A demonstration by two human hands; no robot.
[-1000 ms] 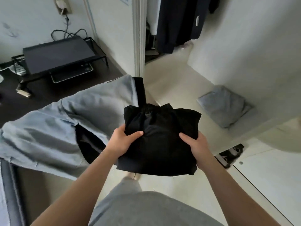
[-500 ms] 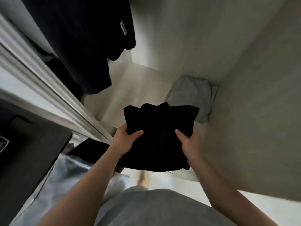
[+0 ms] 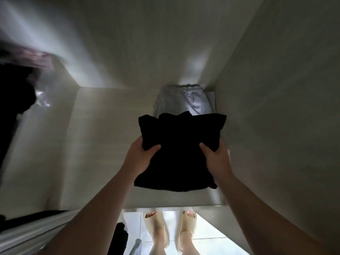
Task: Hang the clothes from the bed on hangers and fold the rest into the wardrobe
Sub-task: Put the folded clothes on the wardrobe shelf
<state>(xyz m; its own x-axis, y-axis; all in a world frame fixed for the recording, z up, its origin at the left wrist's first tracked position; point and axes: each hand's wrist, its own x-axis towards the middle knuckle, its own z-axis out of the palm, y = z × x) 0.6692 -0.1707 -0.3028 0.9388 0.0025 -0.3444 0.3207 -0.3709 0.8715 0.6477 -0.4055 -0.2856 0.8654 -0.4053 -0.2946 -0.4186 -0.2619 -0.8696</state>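
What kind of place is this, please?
Most likely the inside of a wardrobe: pale walls around a shelf, a folded grey garment lying in its corner, dark clothes at the left.

We log a dim wardrobe (image 3: 276, 107) interior; the folded black garment (image 3: 181, 157) reads as a silhouette without detail. Brightest areas: floor tiles (image 3: 206, 234) below the garment and a soft glare patch above it. Far left of it, heavy motion blur.
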